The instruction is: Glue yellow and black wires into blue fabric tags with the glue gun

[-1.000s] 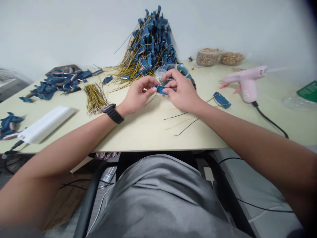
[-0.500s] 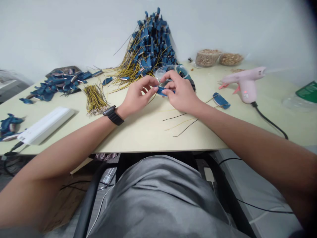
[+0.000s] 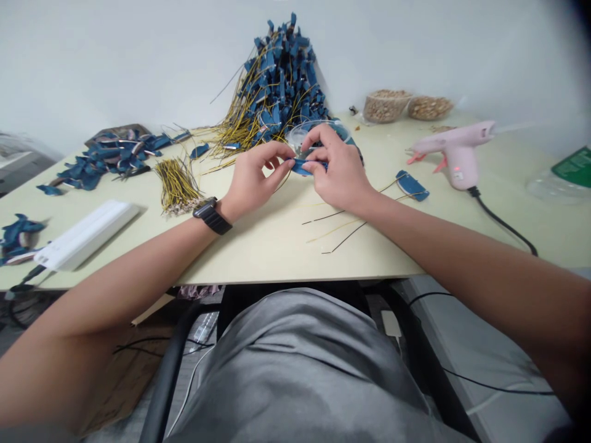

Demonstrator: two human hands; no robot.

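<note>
Both hands meet over the middle of the pale table. My left hand, with a black watch on its wrist, pinches one end of a small blue piece. My right hand pinches the other end of that blue piece with thumb and fingers. A thin wire runs down from the piece under my left hand. Just behind the hands stands a clear round dish.
A tall heap of blue pieces with yellow wires leans on the wall. A yellow wire bundle and loose blue pieces lie left, with a white box. Right: a pink glue gun, another blue piece, two bowls.
Both hands have shifted slightly away from me with the blue piece between them; the fingers have adjusted their pinch a little.
</note>
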